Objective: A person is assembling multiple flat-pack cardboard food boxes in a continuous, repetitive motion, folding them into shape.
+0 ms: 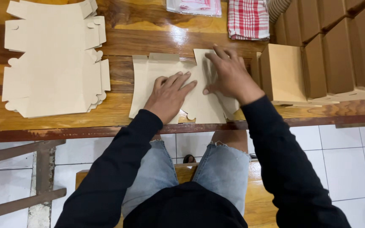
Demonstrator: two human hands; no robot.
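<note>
Now a flat, die-cut cardboard box blank [178, 84] is seen lying on the glossy wooden bench [148, 38], near its front edge and directly in front of the seated person. The left hand [167, 96] is laid palm-down on the middle of the blank, its fingers [181, 81] spread and straight, nothing clasped, only pressed against the card. The right hand [230, 76] is set on the blank's right part, fingers [214, 57] extended and splayed, the thumb tip planted on the card; nothing is gripped here either. The two hands are kept close, with a narrow strip of card visible between them. To the left, well apart from the hands, a stack of unfolded blanks [53, 59] is spread on the bench. To the right, just beside the right hand, a folded brown box [281, 71] is stood upright, and behind it a row of assembled boxes [339, 46] is lined up towards the far right corner. At the far edge of the bench a red-and-white checked cloth [248, 17] is folded, with a clear plastic packet [195, 6] next to it.
</note>
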